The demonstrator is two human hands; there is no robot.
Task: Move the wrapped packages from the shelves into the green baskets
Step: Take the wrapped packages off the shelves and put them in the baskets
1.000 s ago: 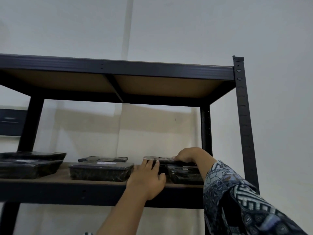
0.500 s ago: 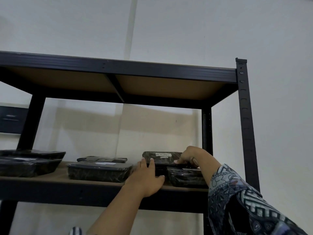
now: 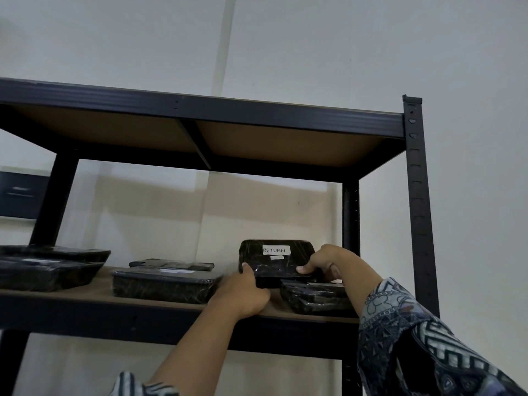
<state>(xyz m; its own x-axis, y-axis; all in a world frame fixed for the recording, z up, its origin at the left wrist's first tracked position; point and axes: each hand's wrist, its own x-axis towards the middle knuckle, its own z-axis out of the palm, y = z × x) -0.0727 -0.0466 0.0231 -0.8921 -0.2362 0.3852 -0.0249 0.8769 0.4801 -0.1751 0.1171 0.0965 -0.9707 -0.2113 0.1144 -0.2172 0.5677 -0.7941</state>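
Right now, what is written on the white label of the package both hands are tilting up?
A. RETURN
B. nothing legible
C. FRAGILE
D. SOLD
A: the white label on the tilted package, gripped by the left hand and the right hand, reads RETURN.

shelf (image 3: 177,305) wooden board, black frame | wrapped packages (image 3: 164,284) lie on it

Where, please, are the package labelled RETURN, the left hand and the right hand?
RETURN package (image 3: 274,262): head view, its dark wrapped top face.
left hand (image 3: 245,295): head view, back of the hand.
right hand (image 3: 328,260): head view, its knuckles.
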